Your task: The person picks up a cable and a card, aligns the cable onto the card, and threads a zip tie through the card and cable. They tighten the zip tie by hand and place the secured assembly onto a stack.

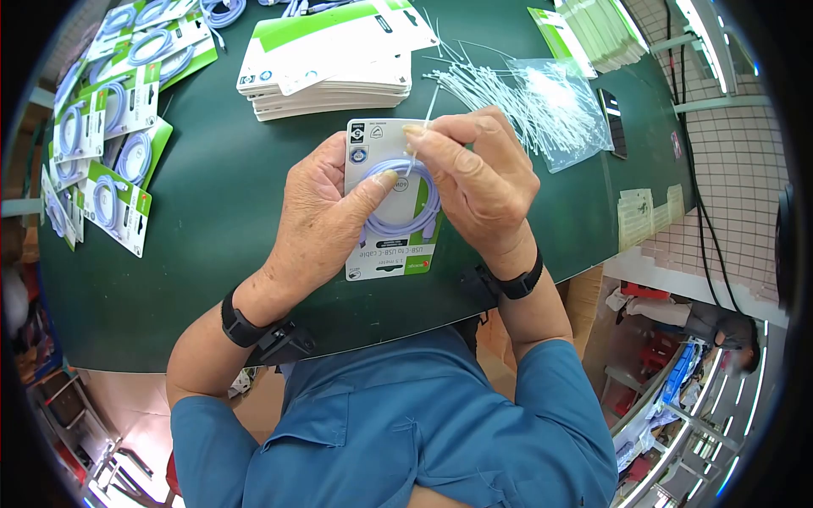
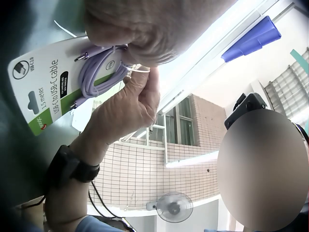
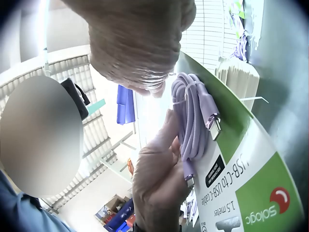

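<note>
Head view: a packaging card [image 1: 383, 254] is positioned over the green worktop [image 1: 220, 212], near the middle of its near edge. Whether the card rests fully on the surface cannot be told. A coiled lilac cable [image 1: 398, 225] is seated on the printed face of the card.

The card is held at its left side by the left hand [image 1: 318, 216]. The thumb is pressed onto the coil, and the other fingers are hidden beneath the hand and the card.

A white cable tie [image 1: 421, 135] is pinched between the thumb and forefinger of the right hand [image 1: 478, 178], just above the far side of the coil. The remaining fingers are curled close together. The tail of the tie is pointed toward the far edge. In the right wrist view, the tie is seen looped round the strands of the coil.

A stack of cards [image 1: 330, 63] is placed beyond the hands, toward the far edge. Loose ties are spread on a clear bag [image 1: 563, 106] toward the right edge. Packed cards [image 1: 110, 144] with cables fitted are laid along the left edge.
</note>
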Tool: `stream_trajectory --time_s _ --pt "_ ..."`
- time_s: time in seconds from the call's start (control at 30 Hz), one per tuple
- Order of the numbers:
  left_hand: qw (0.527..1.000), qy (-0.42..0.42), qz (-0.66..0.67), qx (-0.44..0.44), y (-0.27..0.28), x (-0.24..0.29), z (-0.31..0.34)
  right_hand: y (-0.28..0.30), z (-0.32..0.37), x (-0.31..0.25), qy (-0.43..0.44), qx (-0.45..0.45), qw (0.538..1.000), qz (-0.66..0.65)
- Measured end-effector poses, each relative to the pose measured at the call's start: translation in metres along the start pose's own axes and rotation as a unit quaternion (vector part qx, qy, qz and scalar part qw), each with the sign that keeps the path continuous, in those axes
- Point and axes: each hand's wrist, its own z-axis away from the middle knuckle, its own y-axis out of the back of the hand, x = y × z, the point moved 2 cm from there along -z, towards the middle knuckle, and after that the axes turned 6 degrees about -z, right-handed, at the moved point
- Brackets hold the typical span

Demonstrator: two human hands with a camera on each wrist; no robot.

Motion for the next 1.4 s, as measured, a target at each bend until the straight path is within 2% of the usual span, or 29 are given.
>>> stream_trajectory --time_s 0.2,1.4 --pt "1.000 -0.014 0.004 0.008 0.001 0.000 -0.001 0.005 0.007 -0.010 0.028 -0.004 0.999 -0.026" --pt "0.997 -0.040 -0.055 0.022 0.000 0.007 0.003 0.001 0.013 -0.013 0.003 0.019 0.999 -0.029"
